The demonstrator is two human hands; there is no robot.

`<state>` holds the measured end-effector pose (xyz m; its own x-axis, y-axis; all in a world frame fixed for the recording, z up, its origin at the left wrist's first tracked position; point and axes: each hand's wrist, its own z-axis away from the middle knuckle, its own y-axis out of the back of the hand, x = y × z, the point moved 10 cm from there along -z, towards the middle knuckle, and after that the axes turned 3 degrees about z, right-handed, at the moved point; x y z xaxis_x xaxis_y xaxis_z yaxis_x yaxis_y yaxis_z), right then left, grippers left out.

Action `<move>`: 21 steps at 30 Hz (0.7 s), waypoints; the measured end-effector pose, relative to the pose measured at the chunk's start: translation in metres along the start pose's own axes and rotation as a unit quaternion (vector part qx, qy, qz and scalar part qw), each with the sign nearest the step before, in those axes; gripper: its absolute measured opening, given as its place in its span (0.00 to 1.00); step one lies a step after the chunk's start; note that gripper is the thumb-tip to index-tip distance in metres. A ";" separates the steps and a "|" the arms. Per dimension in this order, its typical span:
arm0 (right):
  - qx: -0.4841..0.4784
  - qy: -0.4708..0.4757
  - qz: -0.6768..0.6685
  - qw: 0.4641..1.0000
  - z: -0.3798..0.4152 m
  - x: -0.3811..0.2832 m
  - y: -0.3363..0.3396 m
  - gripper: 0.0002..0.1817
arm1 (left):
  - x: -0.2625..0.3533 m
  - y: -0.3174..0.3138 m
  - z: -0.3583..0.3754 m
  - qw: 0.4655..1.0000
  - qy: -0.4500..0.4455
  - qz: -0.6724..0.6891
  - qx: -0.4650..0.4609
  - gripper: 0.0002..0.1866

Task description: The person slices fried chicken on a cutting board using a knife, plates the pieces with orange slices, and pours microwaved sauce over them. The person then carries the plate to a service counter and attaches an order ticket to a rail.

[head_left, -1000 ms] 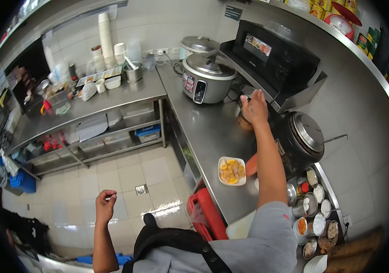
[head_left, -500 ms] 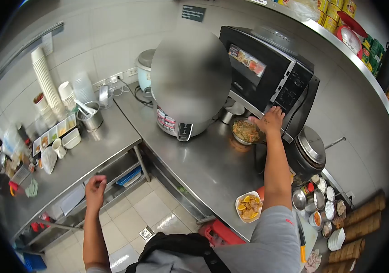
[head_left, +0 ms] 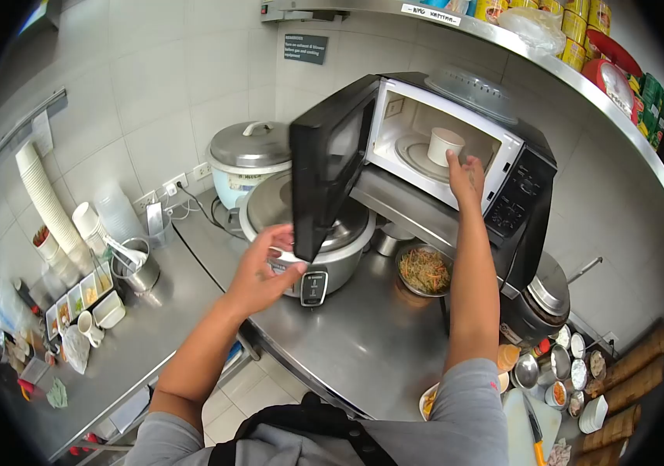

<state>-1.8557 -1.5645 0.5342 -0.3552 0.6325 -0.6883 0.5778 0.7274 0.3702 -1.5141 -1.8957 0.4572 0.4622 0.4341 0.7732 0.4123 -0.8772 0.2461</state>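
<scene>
Inside the open microwave (head_left: 530, 175), a white paper cup (head_left: 442, 144) stands upright over the glass turntable (head_left: 410, 149). My right hand (head_left: 468, 180) reaches in and holds this cup at its lower right side, thumb across its front. The microwave door (head_left: 324, 167) is swung out to the left. At its lower corner is my left hand (head_left: 266, 272), fingers spread, with fingertips right by the door edge. Below the door sits a large rice cooker (head_left: 270, 213), partly hidden by it. A bowl of noodles (head_left: 423, 270) rests on the steel counter under the microwave.
Another rice cooker (head_left: 250, 159) stands behind. On the left counter are stacked cups (head_left: 48, 198), a steel pot (head_left: 136, 268) and a condiment tray (head_left: 83, 299). A knife (head_left: 535, 431) lies on a cutting board (head_left: 514, 423) at right. Overhead runs a shelf (head_left: 534, 70) with cans.
The microwave door has opened leftward. My right hand has gone from the front panel to the cup inside. My left hand has risen from beside the counter to the door's lower corner.
</scene>
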 end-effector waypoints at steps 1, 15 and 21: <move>0.011 0.002 0.023 1.000 -0.009 -0.003 -0.009 0.45 | -0.007 0.006 -0.007 1.000 0.000 -0.010 0.016 0.25; 0.059 -0.110 0.006 0.992 -0.055 0.019 -0.075 0.57 | -0.123 0.121 0.067 0.994 0.103 0.007 0.046 0.12; 0.124 -0.020 -0.032 0.992 -0.010 -0.029 -0.029 0.54 | -0.159 0.161 0.097 0.982 0.169 0.061 0.062 0.09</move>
<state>-1.8693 -1.6015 0.5495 -0.3712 0.5720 -0.7315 0.7188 0.6757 0.1635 -1.4450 -2.0860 0.3166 0.2351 0.2154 0.9478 0.4713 -0.8781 0.0826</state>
